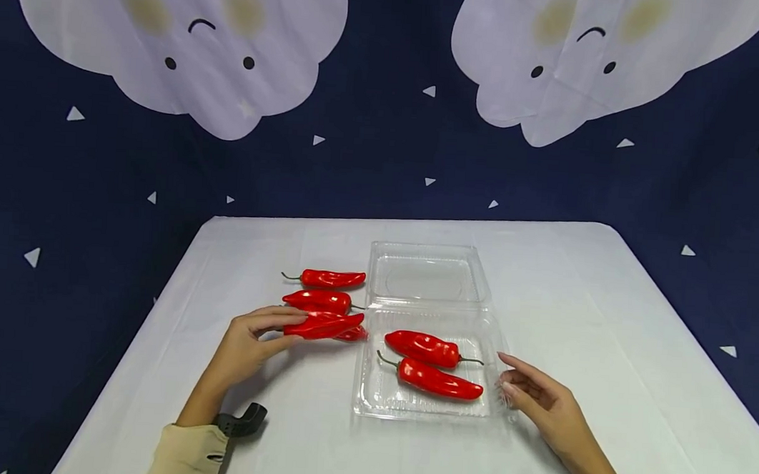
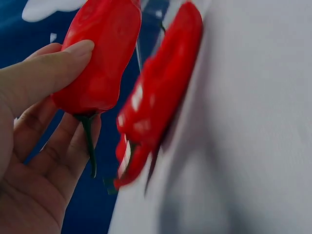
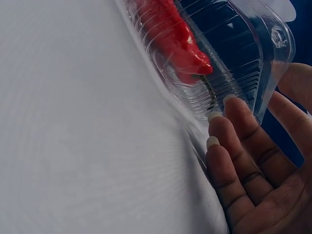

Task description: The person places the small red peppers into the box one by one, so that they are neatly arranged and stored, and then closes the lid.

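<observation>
My left hand (image 1: 249, 339) pinches a red chili pepper (image 2: 100, 58) between thumb and fingers, its green stem pointing back toward the palm. Just behind and below it in the left wrist view are more red peppers (image 2: 158, 83). An opened clear plastic clamshell container (image 1: 371, 401) lies to the right, with two red peppers (image 1: 439, 380) side by side in its near half. At that half's right edge, my right hand (image 1: 547, 403) holds the rim. The right wrist view shows its fingertips (image 3: 223, 165) against the ribbed outer wall.
Two red peppers (image 1: 332, 279) lie one behind the other beyond my left hand, left of the container. The clamshell's lid (image 1: 425, 275) lies flat at the back. White cloth covers the table (image 1: 607, 313), and a dark blue cloud-patterned curtain (image 1: 383, 158) hangs behind it.
</observation>
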`<state>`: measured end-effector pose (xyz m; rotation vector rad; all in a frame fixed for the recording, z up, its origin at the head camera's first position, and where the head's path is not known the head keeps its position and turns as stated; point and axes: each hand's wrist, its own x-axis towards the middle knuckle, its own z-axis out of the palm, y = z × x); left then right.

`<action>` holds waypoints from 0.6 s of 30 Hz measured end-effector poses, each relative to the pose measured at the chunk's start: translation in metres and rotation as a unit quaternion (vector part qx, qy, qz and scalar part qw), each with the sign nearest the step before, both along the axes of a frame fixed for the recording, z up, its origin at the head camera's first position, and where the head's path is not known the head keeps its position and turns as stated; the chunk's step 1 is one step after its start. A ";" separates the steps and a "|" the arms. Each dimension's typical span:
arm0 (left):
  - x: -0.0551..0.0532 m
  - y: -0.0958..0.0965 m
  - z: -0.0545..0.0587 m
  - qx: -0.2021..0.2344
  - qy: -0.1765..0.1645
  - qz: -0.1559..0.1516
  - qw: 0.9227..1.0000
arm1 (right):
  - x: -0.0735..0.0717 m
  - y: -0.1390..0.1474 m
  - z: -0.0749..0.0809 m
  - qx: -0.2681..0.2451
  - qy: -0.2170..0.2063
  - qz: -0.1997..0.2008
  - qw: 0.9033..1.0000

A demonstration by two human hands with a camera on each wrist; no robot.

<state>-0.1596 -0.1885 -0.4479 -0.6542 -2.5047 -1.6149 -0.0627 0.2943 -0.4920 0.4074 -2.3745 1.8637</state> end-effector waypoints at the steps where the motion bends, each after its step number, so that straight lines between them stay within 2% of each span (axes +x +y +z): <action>1: -0.001 0.004 0.002 0.003 0.006 -0.004 1.000 | 0.000 0.000 0.000 -0.001 0.001 0.001 1.000; 8: -0.004 0.044 0.020 0.014 0.046 -0.038 0.998 | 0.002 0.001 -0.003 -0.005 0.003 0.003 1.000; 13: 0.005 0.081 0.032 0.004 0.056 -0.073 0.996 | 0.003 0.000 -0.002 -0.005 0.003 0.001 1.000; 18: 0.016 0.115 0.033 0.004 0.065 -0.139 0.988 | 0.002 -0.001 0.000 0.000 0.004 -0.003 1.000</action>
